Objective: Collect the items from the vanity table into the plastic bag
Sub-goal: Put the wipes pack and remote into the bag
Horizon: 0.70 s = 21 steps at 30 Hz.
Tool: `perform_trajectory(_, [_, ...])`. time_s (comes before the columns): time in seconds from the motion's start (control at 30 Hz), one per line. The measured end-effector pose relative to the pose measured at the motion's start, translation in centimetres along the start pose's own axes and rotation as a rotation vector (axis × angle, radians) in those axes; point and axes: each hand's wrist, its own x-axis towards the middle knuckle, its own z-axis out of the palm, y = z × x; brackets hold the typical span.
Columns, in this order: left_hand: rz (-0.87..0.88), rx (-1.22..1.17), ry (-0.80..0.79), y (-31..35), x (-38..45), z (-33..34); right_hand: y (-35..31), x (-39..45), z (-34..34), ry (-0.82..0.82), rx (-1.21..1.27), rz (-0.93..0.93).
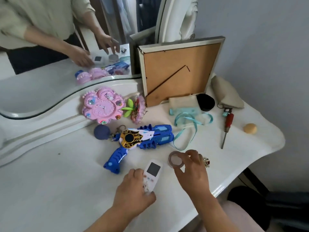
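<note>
Head cam: your left hand is wrapped around a white remote control with a small dark screen, lying on the white vanity table near the front edge. Your right hand has thumb and fingers pinched on the rim of a small round jar, just right of the remote. Behind them lies a blue toy gun, touching a dark ball keychain. A pink flower-shaped clock leans by the mirror. Further right there's a teal ribbon, a red-handled screwdriver and the back of a picture frame. Can't spot the plastic bag anywhere.
</note>
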Motion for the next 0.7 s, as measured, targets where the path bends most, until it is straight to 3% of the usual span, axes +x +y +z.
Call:
perform_trajectory(0.23, [-0.046, -0.173, 0.075, -1.3, -1.5, -1.6, -0.5, 0.6, 1.1, 0.017, -0.176, -0.114])
perform_trajectory(0.33, [-0.057, -0.192, 0.115, -1.9, -2.3, -1.7, -0.9, 0.0, 1.9, -0.069, -0.209, -0.071])
perform_trajectory(0.5, [-0.079, -0.243, 0.209, -4.3, -4.2, -2.4, -3.5, -1.4, 3.1, -0.155, -0.01, -0.099])
perform_trajectory(0.7, [-0.194, -0.353, 0.423, -11.1, -10.2, -4.1, -12.0, -6.4, 5.6, -0.233, 0.18, -0.336])
